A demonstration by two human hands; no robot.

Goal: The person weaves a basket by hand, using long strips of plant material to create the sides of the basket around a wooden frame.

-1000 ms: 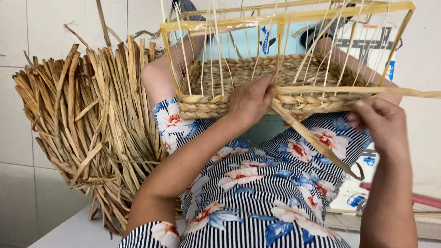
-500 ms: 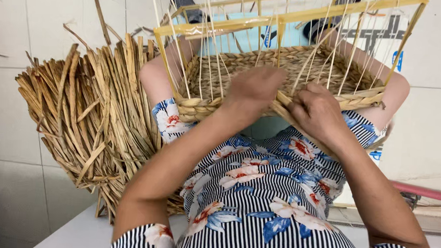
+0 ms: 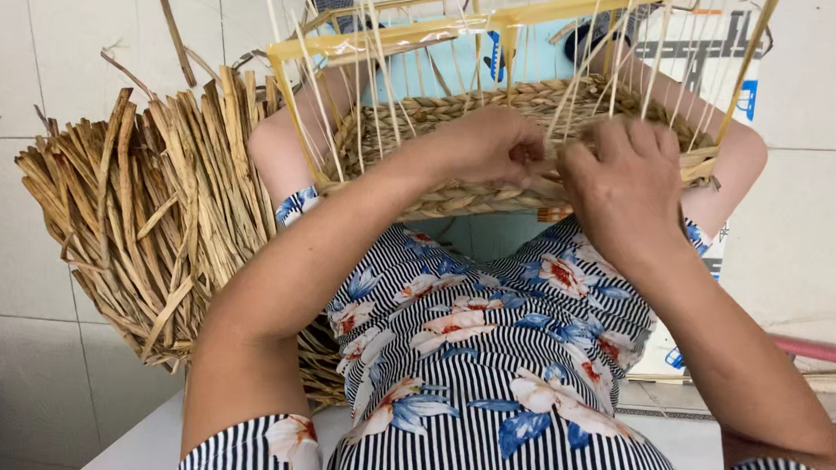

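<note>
A half-woven straw basket (image 3: 413,122) rests on my knees, with thin upright stakes held in a yellow frame (image 3: 370,43). My left hand (image 3: 483,144) presses on the near woven wall, fingers curled on the weave. Right beside it, my right hand (image 3: 627,183) pinches a straw strand at the same wall. The two hands almost touch. The strand itself is mostly hidden under my fingers.
A large bundle of dried straw strips (image 3: 147,204) lies to my left on the tiled floor (image 3: 31,68). A printed cardboard box (image 3: 717,51) stands behind the basket. A pink rod (image 3: 822,351) lies at the right edge.
My right hand has come in from the right, where it held a long strand stretched out, and now sits against my left hand at the basket wall. The view has tilted slightly.
</note>
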